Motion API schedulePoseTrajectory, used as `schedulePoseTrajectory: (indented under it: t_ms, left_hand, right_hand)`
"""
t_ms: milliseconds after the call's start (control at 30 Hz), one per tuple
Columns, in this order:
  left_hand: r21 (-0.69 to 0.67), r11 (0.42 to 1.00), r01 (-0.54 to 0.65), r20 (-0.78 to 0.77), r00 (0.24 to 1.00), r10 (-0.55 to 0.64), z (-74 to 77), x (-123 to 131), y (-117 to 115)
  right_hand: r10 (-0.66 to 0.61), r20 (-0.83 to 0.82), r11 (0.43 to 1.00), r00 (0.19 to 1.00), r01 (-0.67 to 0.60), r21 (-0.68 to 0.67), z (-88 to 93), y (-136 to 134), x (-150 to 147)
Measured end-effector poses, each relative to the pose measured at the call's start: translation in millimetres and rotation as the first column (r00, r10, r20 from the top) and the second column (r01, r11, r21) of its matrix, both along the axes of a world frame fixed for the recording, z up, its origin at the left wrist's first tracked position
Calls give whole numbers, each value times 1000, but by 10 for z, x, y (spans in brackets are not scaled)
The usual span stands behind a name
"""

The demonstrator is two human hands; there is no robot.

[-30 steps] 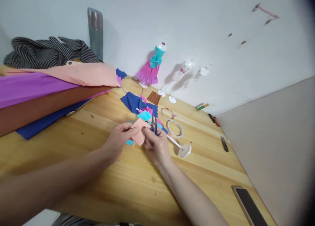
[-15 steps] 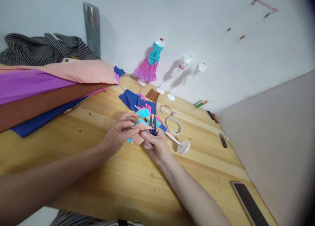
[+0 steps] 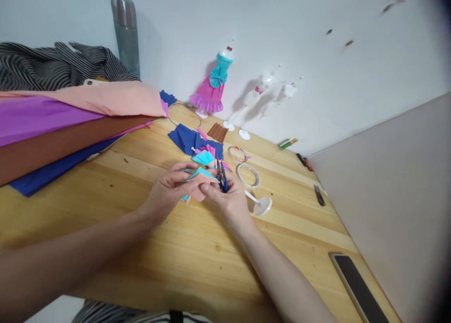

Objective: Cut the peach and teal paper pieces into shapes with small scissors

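Pinched in my left hand is a folded piece of peach and turquoise crepe paper. My right hand grips the same piece with thumb and finger at its right side, and also holds small blue-handled thread snips, whose blades point up and away. Just beyond the hands lies a small mannequin, partly hidden, with a turquoise paper fan and pink ruffles on it. Its white stand base sticks out to the right of my right hand.
A dressed mannequin and two bare ones stand by the wall. Rolls of tape, navy crepe paper and a brown pleated strip lie behind the hands. Long paper sheets are at left, a phone at right.
My right hand has turned and come in to pinch the paper, and the snips have tilted with it. The paper's turquoise layer shows more along the top.
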State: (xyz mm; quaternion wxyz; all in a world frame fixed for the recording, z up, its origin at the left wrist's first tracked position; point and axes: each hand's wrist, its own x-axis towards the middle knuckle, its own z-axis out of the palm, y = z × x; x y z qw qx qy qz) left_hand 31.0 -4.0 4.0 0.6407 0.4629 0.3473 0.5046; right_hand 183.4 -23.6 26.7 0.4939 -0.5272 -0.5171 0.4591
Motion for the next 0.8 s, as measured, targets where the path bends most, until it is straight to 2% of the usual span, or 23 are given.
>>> schedulePoseTrajectory:
  t_ms: [67,167,233,400,500,600,700,800]
  left_hand:
    - [-107,994,12,58,998,-6,-20,6,3]
    - [-290,953,83,146,988,-42,-77,14,25]
    - [-350,928,127,203,978,-58,-110,15,44]
    - [-375,908,188,277,957,-83,-126,-3,88]
    - [-367,904,219,320,942,-98,-122,-22,102]
    - [-373,899,229,319,942,-108,-120,-30,94]
    - [-375,900,221,312,945,-102,-113,-21,70]
    - [-390,894,218,309,946,-96,-99,-2,50]
  right_hand:
    - [11,42,1000,999,-12,4,38,-2,2]
    - [16,53,1000,998,-16,2,44,7,14]
    - [12,18,1000,1000,-12,-3,17,17,25]
    - [-18,-191,995,981,0,-98,-48,26,50]
    - [0,-347,971,938,-83,-224,-52,21,57]
    - [26,-452,939,892,-177,-295,-51,14,40]
    - [32,-461,933,887,-191,-304,-54,1,-1]
    - [0,-389,952,921,-119,-283,-52,-16,-40]
